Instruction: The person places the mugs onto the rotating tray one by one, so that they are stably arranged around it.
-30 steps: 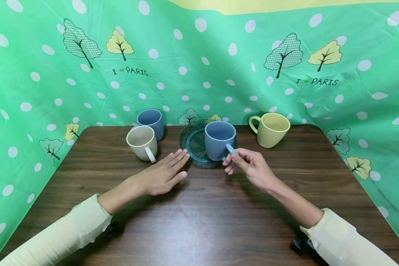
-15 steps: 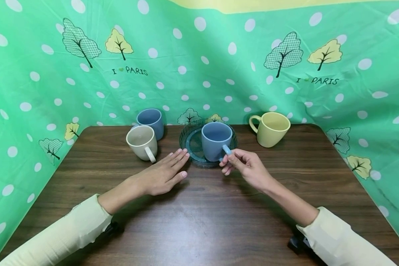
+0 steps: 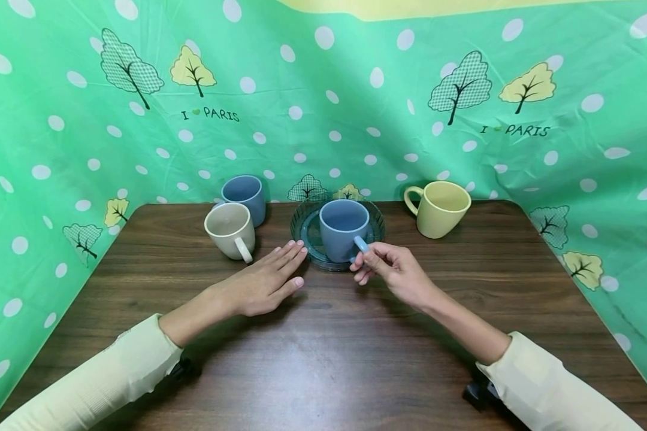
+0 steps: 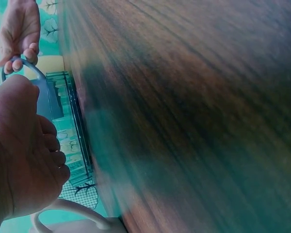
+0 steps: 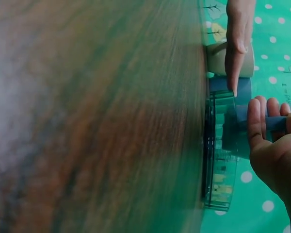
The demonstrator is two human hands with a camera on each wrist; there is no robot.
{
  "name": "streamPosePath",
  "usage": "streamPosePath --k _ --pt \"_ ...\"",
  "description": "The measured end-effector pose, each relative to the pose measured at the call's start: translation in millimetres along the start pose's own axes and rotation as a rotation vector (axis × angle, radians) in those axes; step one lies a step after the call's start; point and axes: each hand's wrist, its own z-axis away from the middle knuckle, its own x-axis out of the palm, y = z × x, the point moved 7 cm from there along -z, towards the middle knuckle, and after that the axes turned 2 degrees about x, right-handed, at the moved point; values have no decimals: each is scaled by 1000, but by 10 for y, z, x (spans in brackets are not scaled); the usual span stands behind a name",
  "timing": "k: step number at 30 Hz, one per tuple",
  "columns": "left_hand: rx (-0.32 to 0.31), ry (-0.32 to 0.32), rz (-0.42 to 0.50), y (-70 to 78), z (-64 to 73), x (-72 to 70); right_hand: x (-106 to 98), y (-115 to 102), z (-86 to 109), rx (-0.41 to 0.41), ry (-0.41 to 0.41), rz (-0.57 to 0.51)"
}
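Note:
My right hand (image 3: pixel 401 272) pinches the handle of a blue mug (image 3: pixel 342 239) between thumb and fingers. The mug is upright, inside the round, clear glass dish (image 3: pixel 308 230) with a ribbed wall. Seen from the right wrist, the dish's wall (image 5: pixel 223 189) stands in front of the mug's lower part. My left hand (image 3: pixel 261 284) lies palm down with straight fingers, its fingertips right at the dish's left rim. Near its wrist camera, the left hand (image 4: pixel 26 150) partly covers the blue mug (image 4: pixel 49 99).
A cream mug (image 3: pixel 229 230) stands left of the dish, its handle close to my left hand. Behind it is a second blue mug (image 3: pixel 250 194). To the right stands a yellow mug (image 3: pixel 443 211). A green dotted cloth (image 3: pixel 323 90) hangs behind the wooden table (image 3: pixel 313 359).
My right hand has shifted the blue mug a little to the left and slightly nearer within the dish. The left hand has stayed in place.

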Motion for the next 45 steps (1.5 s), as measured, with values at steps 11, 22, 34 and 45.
streamPosePath --k 11,22,34,45 --pt "-7 -8 -9 12 -9 -3 44 -11 -51 42 -23 12" --pt "-17 -23 -12 17 -9 -14 74 -30 -103 50 -48 46" --pt "-14 -27 -16 28 -20 -20 82 -8 -161 83 -51 18" --pt "-21 -35 -12 18 -22 -24 84 16 -198 140 -66 26"
